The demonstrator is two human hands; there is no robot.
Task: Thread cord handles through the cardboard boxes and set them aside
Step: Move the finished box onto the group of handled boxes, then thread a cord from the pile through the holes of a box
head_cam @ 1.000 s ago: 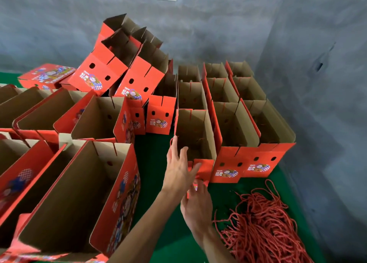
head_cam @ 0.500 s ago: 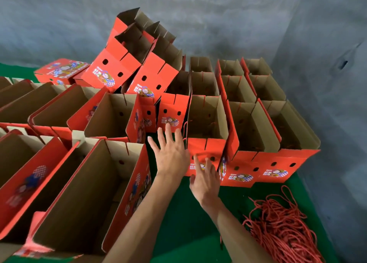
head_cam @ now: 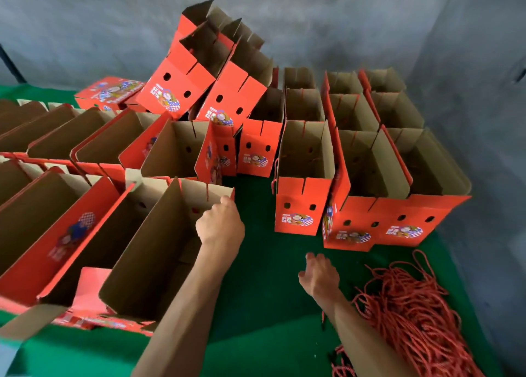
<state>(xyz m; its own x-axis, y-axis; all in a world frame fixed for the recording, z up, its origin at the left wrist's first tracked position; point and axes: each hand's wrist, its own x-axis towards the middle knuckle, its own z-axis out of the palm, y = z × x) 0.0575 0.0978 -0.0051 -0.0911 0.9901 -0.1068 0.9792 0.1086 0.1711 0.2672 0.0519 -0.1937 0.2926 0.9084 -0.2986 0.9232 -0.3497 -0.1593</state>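
Left hand point(head_cam: 220, 224) now on near box point(head_cam: 159, 251)

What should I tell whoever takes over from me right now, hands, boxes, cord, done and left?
Left hand: gripping the far corner flap of the nearest open box.
Right hand: open, holding nothing, over the green mat, beside the red cord pile.
Done: a box stands in the right-hand rows, a red cord hanging at its left side.
Left: thread the gripped box, set it aside, then the open boxes on the left; whether those hold cords cannot be seen.
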